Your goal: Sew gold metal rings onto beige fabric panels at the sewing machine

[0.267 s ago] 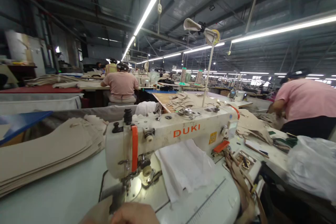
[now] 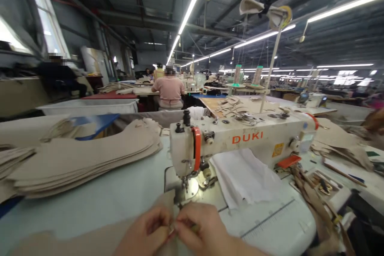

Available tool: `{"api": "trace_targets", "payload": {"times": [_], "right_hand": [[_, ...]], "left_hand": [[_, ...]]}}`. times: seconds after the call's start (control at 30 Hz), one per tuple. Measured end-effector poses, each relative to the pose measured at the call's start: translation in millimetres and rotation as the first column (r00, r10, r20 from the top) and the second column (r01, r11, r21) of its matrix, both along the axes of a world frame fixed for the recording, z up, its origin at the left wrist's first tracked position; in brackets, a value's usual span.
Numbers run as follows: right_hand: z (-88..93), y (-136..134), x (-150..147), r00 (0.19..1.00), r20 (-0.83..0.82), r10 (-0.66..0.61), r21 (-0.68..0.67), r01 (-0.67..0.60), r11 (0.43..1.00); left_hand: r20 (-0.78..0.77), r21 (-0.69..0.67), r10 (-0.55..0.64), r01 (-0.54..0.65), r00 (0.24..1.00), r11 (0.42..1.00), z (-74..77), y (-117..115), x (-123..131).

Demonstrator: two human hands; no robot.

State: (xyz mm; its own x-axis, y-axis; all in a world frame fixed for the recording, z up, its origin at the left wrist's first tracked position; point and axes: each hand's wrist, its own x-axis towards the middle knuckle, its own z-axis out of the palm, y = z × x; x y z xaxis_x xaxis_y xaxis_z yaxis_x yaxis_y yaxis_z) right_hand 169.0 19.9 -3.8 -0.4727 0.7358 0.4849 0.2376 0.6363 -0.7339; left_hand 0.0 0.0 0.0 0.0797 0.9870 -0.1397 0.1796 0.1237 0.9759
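My left hand (image 2: 148,228) and my right hand (image 2: 205,224) meet at the lower middle, just in front of the sewing machine (image 2: 222,138). Both have thumb and fingers pinched on the edge of a beige fabric piece (image 2: 99,236). It spreads out to the left over the pale table, and its upper end stands up beside the needle plate (image 2: 192,189). The fingertips nearly touch; the exact edge between them is partly hidden. A white cloth (image 2: 246,178) lies under the machine's arm.
Left of the machine rests a stack of beige cut pieces (image 2: 90,160). A small tray with metal bits (image 2: 324,184) and hanging brown straps (image 2: 315,212) are at the right. A co-worker in pink (image 2: 169,90) sits further back, beyond a white bin (image 2: 90,106).
The view has turned left, so the machine appears further right. Both hands now show clearly, pinching the beige fabric; earlier only part of a hand showed at the bottom edge.
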Motion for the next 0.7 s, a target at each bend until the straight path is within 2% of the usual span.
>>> {"api": "trace_targets", "payload": {"times": [0.1, 0.33, 0.43, 0.57, 0.7], "right_hand": [[6.6, -5.1, 2.6, 1.000, -0.017, -0.009, -0.040, 0.008, 0.999], [1.9, -3.5, 4.4, 1.000, -0.023, 0.003, -0.118, -0.006, 0.993], [2.5, -4.0, 3.9, 1.000, -0.019, 0.001, -0.085, -0.003, 0.996], [2.9, -6.8, 2.8, 0.999, -0.003, -0.040, 0.006, 0.040, 0.999], [0.3, -7.3, 3.1, 0.998, 0.014, -0.054, 0.042, 0.053, 0.998]], "left_hand": [[0.067, 0.021, 0.065, -0.067, 0.996, 0.998, 7.9, -4.6, 9.0], [0.123, 0.087, 0.186, -0.197, 0.975, 0.977, 8.4, -9.8, 12.4], [0.119, 0.110, 0.209, -0.223, 0.971, 0.969, 9.6, -12.0, 13.7], [0.111, 0.175, 0.203, -0.220, 0.973, 0.960, 3.2, -14.2, 14.4], [0.146, 0.150, 0.184, -0.206, 0.972, 0.967, -0.9, -14.3, 13.8]]}}
